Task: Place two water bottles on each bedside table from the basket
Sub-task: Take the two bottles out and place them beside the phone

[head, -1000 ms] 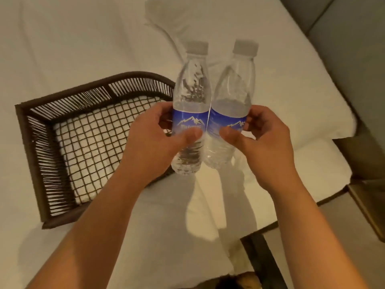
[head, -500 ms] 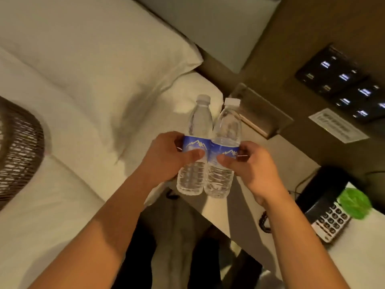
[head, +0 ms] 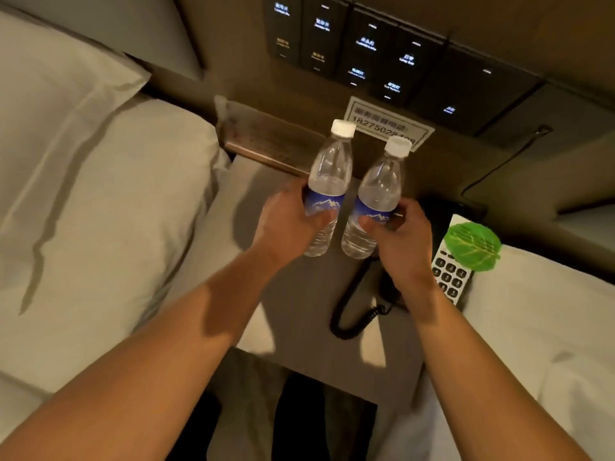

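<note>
I hold two clear water bottles with white caps and blue labels, upright, over the grey bedside table (head: 299, 331). My left hand (head: 286, 224) grips the left bottle (head: 329, 174) around its label. My right hand (head: 399, 237) grips the right bottle (head: 379, 188) the same way. A small gap separates the two bottles. Their bases hang just above the tabletop or touch it; I cannot tell which. The basket is out of view.
A black telephone (head: 449, 274) with a coiled cord (head: 352, 314) sits on the table's right part, a green leaf card (head: 472, 242) on it. A brown tray (head: 266, 141) stands at the back. White beds flank the table: left (head: 100, 211), right (head: 549, 327). A switch panel (head: 382, 54) is on the wall.
The view has swung from the bed and basket to the bedside table. Both hands carried the bottles over the tabletop, and the bottles, pressed together before, now stand slightly apart.
</note>
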`<act>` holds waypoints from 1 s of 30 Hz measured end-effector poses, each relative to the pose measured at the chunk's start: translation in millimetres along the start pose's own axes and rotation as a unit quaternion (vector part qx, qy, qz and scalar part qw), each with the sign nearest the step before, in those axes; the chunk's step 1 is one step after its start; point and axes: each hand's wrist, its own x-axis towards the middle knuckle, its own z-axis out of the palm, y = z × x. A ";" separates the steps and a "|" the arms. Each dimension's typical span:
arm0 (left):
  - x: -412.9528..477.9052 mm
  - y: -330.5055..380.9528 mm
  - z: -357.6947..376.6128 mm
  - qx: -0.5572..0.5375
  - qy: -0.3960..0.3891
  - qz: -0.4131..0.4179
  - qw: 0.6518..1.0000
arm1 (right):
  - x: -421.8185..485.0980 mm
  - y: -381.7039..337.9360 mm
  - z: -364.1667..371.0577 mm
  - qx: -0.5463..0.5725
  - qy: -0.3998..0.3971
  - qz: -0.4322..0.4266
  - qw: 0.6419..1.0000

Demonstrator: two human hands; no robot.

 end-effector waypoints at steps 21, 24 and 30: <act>4.5 -23.6 59.6 0.024 0.033 0.083 0.996 | -0.6 69.2 19.2 0.005 0.063 -0.076 0.995; 5.1 -28.2 66.1 0.014 0.054 0.068 0.996 | -2.2 70.4 30.3 -0.020 0.083 -0.068 0.994; 18.9 -23.1 75.7 0.019 0.055 0.063 0.996 | 4.9 71.6 41.0 -0.023 0.091 -0.075 0.993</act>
